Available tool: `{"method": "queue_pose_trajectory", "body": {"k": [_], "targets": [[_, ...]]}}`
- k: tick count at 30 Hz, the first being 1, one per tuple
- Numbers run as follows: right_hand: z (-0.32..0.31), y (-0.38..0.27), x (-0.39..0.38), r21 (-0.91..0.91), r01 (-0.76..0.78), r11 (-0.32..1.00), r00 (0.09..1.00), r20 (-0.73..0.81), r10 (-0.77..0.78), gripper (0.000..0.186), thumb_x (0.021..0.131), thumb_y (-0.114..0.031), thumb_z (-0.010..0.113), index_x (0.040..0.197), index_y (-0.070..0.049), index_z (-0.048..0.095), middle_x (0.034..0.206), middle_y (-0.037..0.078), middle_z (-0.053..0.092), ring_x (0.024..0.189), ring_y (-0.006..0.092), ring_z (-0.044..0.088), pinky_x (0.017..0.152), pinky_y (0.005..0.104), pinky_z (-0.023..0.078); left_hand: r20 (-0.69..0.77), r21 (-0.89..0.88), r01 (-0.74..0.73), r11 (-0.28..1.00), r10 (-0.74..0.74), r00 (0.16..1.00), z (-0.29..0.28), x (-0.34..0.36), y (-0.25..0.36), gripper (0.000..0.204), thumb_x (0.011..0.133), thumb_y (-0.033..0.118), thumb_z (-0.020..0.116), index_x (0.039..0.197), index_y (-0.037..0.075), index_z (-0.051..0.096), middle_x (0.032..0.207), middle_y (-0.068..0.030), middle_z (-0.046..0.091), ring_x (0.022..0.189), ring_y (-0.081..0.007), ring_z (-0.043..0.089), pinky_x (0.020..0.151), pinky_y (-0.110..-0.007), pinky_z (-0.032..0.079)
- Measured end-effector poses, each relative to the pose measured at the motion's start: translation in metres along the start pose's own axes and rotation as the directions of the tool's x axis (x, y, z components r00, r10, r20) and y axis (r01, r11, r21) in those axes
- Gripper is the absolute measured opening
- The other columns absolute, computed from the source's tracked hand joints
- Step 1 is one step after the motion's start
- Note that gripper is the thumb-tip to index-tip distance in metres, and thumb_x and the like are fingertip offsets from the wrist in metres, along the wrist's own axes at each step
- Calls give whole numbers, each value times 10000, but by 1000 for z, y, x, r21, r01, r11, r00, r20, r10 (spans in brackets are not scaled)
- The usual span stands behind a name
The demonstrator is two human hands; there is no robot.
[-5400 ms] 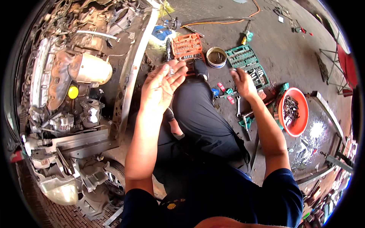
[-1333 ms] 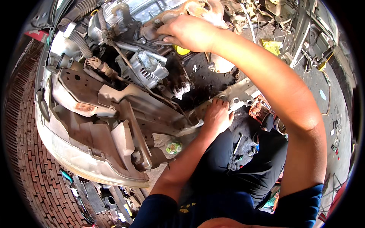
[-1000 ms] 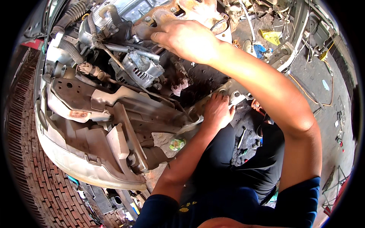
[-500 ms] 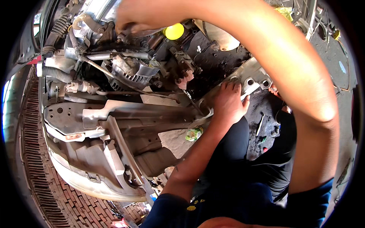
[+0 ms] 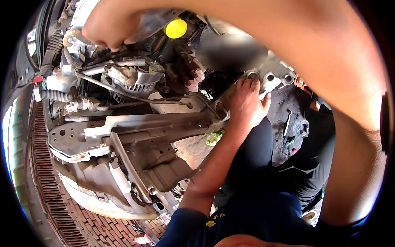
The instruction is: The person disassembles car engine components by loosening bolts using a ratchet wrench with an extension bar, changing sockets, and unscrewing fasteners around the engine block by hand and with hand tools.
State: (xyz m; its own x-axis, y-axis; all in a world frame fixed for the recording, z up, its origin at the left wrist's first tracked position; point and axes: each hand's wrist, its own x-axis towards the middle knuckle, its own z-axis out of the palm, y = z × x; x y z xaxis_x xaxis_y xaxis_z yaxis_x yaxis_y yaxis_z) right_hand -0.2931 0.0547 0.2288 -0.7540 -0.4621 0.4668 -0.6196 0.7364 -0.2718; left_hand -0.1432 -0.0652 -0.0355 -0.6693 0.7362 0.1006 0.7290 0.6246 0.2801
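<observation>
My right hand [image 5: 109,29] reaches across the top of the view to the upper-left engine bay, fingers curled down among hoses and brackets; what they hold is hidden. It is beside a grey bracket [image 5: 154,22] and left of a round yellow cap [image 5: 175,28]. Below it sits the alternator [image 5: 131,78] with pipes across it. My left hand [image 5: 247,101] grips the metal rail [image 5: 224,99] at the front of the bay, fingertips bent over it beside round holes, thumb on the near side.
A long bracket [image 5: 160,123] and pale headlamp housing [image 5: 98,201] fill the lower left. Brick paving [image 5: 94,222] shows beyond. A green-labelled bottle [image 5: 214,137] lies on the floor. My knees and some tools [image 5: 288,123] are below the rail, at right.
From over my lap by the toolboxes, both hands moved into the engine bay. Lately my right hand has swept further left while my left stays on the rail; the view has shifted.
</observation>
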Motion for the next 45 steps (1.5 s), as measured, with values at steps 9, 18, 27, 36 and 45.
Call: {"method": "queue_pose_trajectory", "body": {"k": [9, 18, 27, 36, 45], "targets": [[21, 13, 2, 45, 76, 996, 996, -53, -74, 325, 937, -209, 690, 1240, -105, 744, 1119, 159, 753, 1030, 345, 720, 895, 480, 564, -45, 30, -13, 999, 14, 999, 7, 0, 1, 432, 906, 338, 715, 1123, -35, 681, 1125, -213, 696, 1156, -393, 609, 1015, -462, 527], [44, 1, -44, 326, -2, 945, 993, -114, 42, 347, 962, -222, 700, 1297, -138, 734, 1149, 123, 764, 1062, 336, 714, 934, 458, 549, -54, 68, 14, 998, -10, 999, 1, -6, -5, 448, 893, 337, 725, 1151, -27, 687, 1119, -198, 703, 1151, -370, 622, 993, -443, 545], [53, 18, 11, 68, 176, 982, 951, -270, -152, 277, 980, -261, 706, 1208, -109, 750, 1021, 144, 765, 985, 337, 723, 886, 457, 557, -32, 85, 20, 996, -18, 999, 3, -6, -3, 470, 898, 347, 721, 1178, -29, 682, 1157, -194, 698, 1176, -365, 609, 1012, -435, 537], [23, 13, 51, 88, 68, 994, 994, -87, -60, 243, 952, -268, 721, 1095, -78, 767, 917, 148, 747, 853, 321, 707, 786, 465, 557, -61, 41, -12, 999, 14, 998, 3, -6, -4, 391, 891, 315, 735, 1081, -23, 681, 1122, -203, 695, 1157, -374, 608, 1000, -452, 537], [25, 49, 72, 140, -110, 984, 993, -19, 114, 241, 923, -276, 737, 983, -47, 784, 812, 153, 730, 721, 306, 691, 685, 474, 557, 4, 28, 65, 997, -65, 998, -6, -7, 3, 361, 900, 304, 724, 1049, -23, 685, 1106, -210, 691, 1145, -369, 610, 1010, -447, 528]]}}
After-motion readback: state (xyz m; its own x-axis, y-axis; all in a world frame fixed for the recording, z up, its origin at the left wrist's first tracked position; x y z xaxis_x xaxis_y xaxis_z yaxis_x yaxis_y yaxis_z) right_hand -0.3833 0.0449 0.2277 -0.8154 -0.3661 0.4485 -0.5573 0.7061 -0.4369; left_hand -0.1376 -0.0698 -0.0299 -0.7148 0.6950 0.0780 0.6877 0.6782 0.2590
